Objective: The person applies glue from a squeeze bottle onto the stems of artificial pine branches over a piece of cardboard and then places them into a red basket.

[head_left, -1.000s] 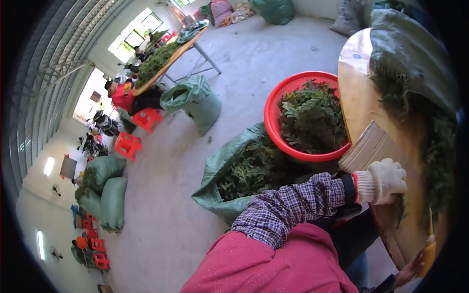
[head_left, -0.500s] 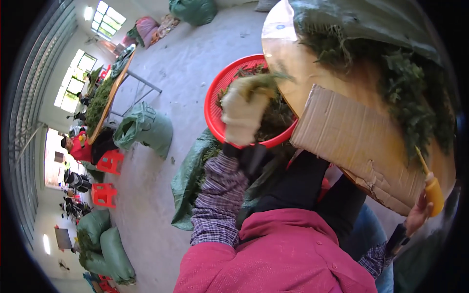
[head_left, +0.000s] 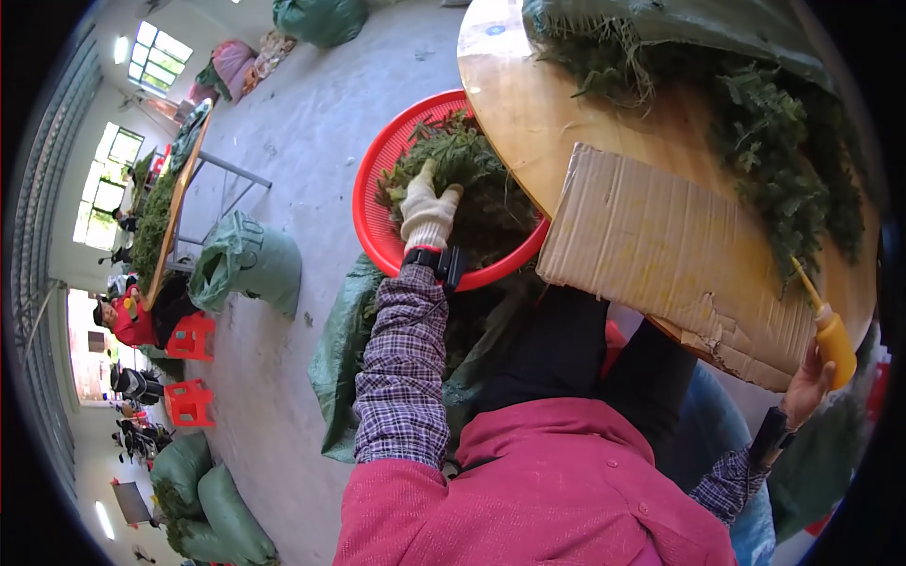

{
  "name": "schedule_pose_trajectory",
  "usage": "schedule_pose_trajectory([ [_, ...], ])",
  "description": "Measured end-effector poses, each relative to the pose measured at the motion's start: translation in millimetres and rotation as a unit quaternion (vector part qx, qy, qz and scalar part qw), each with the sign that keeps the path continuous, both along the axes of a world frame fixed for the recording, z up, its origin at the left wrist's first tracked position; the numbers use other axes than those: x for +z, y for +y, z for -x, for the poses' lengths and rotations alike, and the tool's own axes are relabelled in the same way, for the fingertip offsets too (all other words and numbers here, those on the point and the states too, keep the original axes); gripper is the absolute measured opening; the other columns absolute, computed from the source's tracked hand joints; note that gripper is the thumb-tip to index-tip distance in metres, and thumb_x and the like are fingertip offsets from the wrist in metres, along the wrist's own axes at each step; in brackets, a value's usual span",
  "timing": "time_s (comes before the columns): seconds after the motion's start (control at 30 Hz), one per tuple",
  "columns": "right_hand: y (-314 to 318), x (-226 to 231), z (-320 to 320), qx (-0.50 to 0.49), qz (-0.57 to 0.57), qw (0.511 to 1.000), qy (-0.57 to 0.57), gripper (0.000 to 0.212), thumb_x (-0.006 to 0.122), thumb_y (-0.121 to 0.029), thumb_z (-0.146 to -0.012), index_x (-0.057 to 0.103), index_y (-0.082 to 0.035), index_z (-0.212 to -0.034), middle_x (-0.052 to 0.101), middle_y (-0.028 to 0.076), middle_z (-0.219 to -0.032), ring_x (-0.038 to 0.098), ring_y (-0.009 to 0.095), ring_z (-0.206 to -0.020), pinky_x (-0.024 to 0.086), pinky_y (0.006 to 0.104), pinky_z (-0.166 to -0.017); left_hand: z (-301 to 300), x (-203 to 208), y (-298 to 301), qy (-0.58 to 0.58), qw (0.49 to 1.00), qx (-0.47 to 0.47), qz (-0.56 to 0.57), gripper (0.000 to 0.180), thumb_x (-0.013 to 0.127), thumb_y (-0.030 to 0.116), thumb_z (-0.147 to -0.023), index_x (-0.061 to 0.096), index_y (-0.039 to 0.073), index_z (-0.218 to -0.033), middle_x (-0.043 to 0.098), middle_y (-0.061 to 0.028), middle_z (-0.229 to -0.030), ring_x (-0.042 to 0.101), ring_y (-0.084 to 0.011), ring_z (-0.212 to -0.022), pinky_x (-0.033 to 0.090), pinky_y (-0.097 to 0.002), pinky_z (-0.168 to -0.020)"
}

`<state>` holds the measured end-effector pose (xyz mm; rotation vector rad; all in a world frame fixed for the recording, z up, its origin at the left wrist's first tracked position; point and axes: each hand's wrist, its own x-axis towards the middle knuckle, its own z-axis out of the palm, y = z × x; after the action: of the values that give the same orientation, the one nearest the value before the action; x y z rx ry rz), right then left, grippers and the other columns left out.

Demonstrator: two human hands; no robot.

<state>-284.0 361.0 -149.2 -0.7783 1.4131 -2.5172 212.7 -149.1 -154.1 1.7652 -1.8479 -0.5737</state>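
Note:
My left hand (head_left: 429, 212), in a whitish knit glove with yellowed fingers, reaches into a red plastic basket (head_left: 370, 212) and rests on green leafy sprigs (head_left: 458, 156). Its thumb and a finger stand apart; the other fingers are partly hidden among the greenery. My bare right hand (head_left: 804, 382) is closed round a yellow squeeze bottle (head_left: 834, 351) with a long thin nozzle. The nozzle points up over the round wooden table (head_left: 510, 94), close to the tip of a feathery green bunch (head_left: 779, 160). Between the hands, a piece of cardboard (head_left: 661, 255) lies at the table's near edge.
A green woven sack (head_left: 604, 28) of sprigs lies on the far side of the table. Another green sack (head_left: 340, 368) sits under the basket. At left stand a sack (head_left: 260, 259), red stools (head_left: 192, 404) and a long table (head_left: 189, 179) where a person in red sits.
My left hand has come down into the basket; the greenery it held blurred above now lies there under its fingers. My right hand keeps the bottle near the table edge. The view has shifted slightly.

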Motion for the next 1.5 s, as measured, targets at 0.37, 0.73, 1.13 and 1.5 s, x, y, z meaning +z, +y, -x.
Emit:
schedule_pose_trajectory([
  [0.37,15.6,-4.8,3.3,-0.021,-0.015,1.0,-0.013,0.052,0.068,-0.022,-0.101,0.052,0.006,-0.141,0.06,0.021,-0.14,0.064,0.032,-0.125,0.055,0.0405,-0.109,0.2,-20.2,-72.7,-0.229,0.97,-0.066,0.042,0.059,0.066,0.031,-0.09,0.054,0.022,-0.148,0.057,-0.0164,-0.145,0.059,-0.0377,-0.127,0.048,-0.047,-0.107],
  [0.73,-8.0,-1.4,-37.6,-0.057,-0.003,0.998,-0.007,0.058,0.073,-0.024,-0.097,0.049,0.0,-0.145,0.061,0.016,-0.139,0.064,0.03,-0.123,0.055,0.0416,-0.107,-42.3,0.7,-106.8,-0.14,0.981,-0.133,0.008,0.065,0.073,0.038,-0.084,0.06,0.009,-0.14,0.069,-0.0287,-0.12,0.065,-0.0451,-0.114,0.049,-0.0509,-0.099],
  [1.13,-53.9,42.5,-82.7,-0.035,0.049,0.998,-0.031,0.076,0.08,-0.026,-0.091,0.038,-0.002,-0.15,0.056,0.019,-0.141,0.062,0.03,-0.127,0.062,0.0397,-0.096,105.1,155.5,-36.3,0.074,0.944,-0.231,0.225,0.042,0.066,0.016,-0.096,0.066,0.001,-0.134,0.068,-0.0164,-0.121,0.066,-0.0216,-0.096,0.052,-0.032,-0.087],
  [1.5,-62.4,54.9,-95.7,-0.023,0.093,0.991,-0.089,0.087,0.086,-0.028,-0.084,0.036,-0.001,-0.148,0.057,0.021,-0.139,0.063,0.03,-0.124,0.065,0.0391,-0.089,338.8,210.0,65.5,0.042,0.807,-0.539,0.239,0.047,0.066,0.016,-0.092,0.063,0.004,-0.138,0.067,-0.0211,-0.129,0.067,-0.032,-0.115,0.051,-0.0355,-0.097],
])
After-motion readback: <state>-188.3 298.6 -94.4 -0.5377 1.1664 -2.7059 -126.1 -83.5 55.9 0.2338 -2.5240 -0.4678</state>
